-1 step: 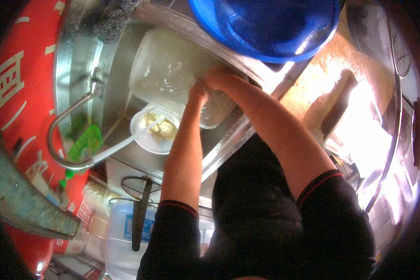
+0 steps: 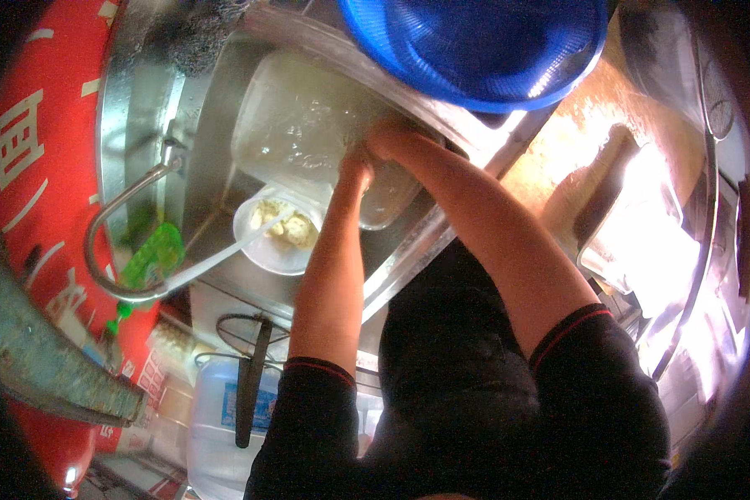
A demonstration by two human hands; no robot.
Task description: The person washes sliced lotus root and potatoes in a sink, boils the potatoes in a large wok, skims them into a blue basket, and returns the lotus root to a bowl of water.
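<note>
although almost nothing has changed since the instant just before, small differences can be found around the stainless-steel sink (image 2: 204, 146), which spreads from the centre toward ten and eleven o'clock. at one o'clock the blue plastic colander (image 2: 450, 75) keeps its place over the sink's edge. the rectangular translucent tub (image 2: 246, 137) remains inside the sink, at eleven o'clock, and its cloudy water (image 2: 300, 125) shows ripples slightly different in shape. the left forearm (image 2: 329, 287) seems to have shifted very little toward three o'clock. at nine o'clock, the curved metal tap (image 2: 92, 250) and the white round bowl (image 2: 262, 256) stand as they were, with what looks like a water stream (image 2: 217, 258) between them. both hands are at twelve o'clock in the tub, the left hand (image 2: 357, 162) and the right hand (image 2: 385, 140) close together; because their fingers are hidden, i cannot tell whether they are spread, closed or holding something. i judge that the work in the water continues at the same stage. smallest are the pale pieces (image 2: 298, 231) in the bowl.
</note>
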